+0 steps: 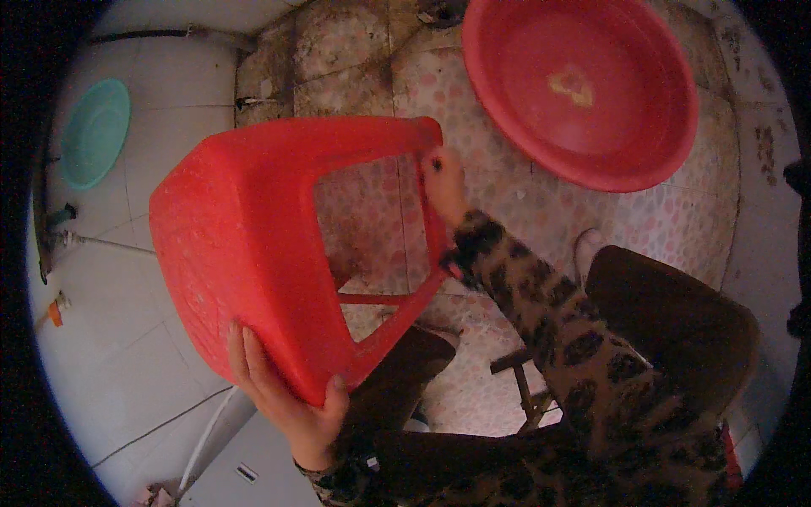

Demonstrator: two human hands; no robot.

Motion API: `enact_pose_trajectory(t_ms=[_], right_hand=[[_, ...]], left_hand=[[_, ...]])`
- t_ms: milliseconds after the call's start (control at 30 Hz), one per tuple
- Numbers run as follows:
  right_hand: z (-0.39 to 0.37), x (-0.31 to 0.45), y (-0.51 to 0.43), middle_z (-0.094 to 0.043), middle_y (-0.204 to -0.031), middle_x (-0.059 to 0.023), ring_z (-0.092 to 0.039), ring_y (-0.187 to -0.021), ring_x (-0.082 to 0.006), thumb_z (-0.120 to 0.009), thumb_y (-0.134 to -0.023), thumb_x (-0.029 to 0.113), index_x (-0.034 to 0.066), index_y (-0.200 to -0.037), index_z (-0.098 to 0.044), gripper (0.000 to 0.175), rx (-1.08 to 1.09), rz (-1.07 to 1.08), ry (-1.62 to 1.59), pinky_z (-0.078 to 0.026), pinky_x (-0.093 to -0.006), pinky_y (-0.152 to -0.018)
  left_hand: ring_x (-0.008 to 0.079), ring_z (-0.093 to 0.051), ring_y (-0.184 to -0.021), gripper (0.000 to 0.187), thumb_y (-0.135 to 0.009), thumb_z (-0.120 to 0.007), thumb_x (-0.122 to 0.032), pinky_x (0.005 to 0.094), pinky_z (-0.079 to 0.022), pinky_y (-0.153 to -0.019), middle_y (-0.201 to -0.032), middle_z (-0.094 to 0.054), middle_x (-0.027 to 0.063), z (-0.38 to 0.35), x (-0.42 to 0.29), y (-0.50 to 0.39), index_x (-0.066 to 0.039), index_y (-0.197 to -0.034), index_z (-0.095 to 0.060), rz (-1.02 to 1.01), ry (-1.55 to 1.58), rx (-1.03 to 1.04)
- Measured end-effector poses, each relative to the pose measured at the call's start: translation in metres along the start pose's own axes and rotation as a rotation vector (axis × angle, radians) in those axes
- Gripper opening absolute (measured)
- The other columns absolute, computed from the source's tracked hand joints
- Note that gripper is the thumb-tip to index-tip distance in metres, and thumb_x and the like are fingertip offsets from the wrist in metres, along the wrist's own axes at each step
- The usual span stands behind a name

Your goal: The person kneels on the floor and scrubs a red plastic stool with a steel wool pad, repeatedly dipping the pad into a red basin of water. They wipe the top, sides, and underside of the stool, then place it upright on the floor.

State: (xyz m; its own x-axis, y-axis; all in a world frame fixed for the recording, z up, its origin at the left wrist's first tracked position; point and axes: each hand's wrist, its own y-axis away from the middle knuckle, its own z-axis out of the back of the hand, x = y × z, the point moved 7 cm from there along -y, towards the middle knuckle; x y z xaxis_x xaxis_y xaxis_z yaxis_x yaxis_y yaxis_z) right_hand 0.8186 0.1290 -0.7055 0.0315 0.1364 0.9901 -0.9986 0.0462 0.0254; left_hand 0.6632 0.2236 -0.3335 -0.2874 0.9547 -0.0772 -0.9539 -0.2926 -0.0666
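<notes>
A red plastic stool [272, 209] lies tilted on its side before me, its seat turned to the left and its open leg frame to the right. My left hand [285, 386] grips the near lower corner of the seat, thumb on one side and fingers spread over the top. Over at the leg end, my right hand [447, 184] is curled against the stool's edge and blurred. A small dark spot shows at its fingers; whether it grips the edge or holds something small is unclear. Leopard-print sleeves cover both forearms.
A large red plastic basin [602, 95] with a pale yellowish patch inside stands at upper right. A teal basin [96, 133] is against the white tiled wall [177, 158]. Below are my knees [671, 317] and a dark narrow frame [523, 386] on the patterned floor [469, 399].
</notes>
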Motion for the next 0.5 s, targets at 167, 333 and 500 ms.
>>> enact_pose_trajectory(t_ms=[167,333,500], right_hand=[[-0.014,-0.011,0.004,-0.060,-0.109,-0.0149,-0.057,-0.097,-0.0261,-0.053,-0.086,0.008,0.0000,-0.105,-0.057,0.021,0.034,-0.248,-0.140,-0.043,-0.0327,-0.085],[0.011,-0.002,0.079,-0.056,-0.119,-0.0157,-0.056,-0.105,-0.0260,-0.050,-0.088,0.007,-0.0007,-0.118,-0.053,0.031,0.021,-0.179,0.043,-0.043,-0.0326,-0.088],[-0.025,-0.029,-0.010,-0.057,-0.117,-0.0171,-0.057,-0.104,-0.0267,-0.046,-0.090,0.011,-0.0020,-0.118,-0.051,0.031,0.074,-0.235,-0.047,-0.044,-0.0330,-0.086]], left_hand=[[0.0401,-0.030,-0.127,0.088,-0.061,-0.067,-0.032,0.0488,-0.024,-0.104,-0.138,-0.030,0.0228,0.000,0.003,-0.006,-0.001,-0.135,-0.031,0.001,-0.054,-0.010],[0.0396,-0.030,-0.127,0.088,-0.060,-0.067,-0.030,0.0488,-0.023,-0.105,-0.139,-0.030,0.0221,-0.002,-0.004,-0.006,-0.001,-0.135,-0.031,-0.021,-0.014,-0.026],[0.0396,-0.030,-0.127,0.087,-0.060,-0.067,-0.029,0.0484,-0.024,-0.105,-0.138,-0.031,0.0223,-0.002,0.000,-0.002,-0.001,-0.135,-0.031,0.008,-0.041,-0.005]])
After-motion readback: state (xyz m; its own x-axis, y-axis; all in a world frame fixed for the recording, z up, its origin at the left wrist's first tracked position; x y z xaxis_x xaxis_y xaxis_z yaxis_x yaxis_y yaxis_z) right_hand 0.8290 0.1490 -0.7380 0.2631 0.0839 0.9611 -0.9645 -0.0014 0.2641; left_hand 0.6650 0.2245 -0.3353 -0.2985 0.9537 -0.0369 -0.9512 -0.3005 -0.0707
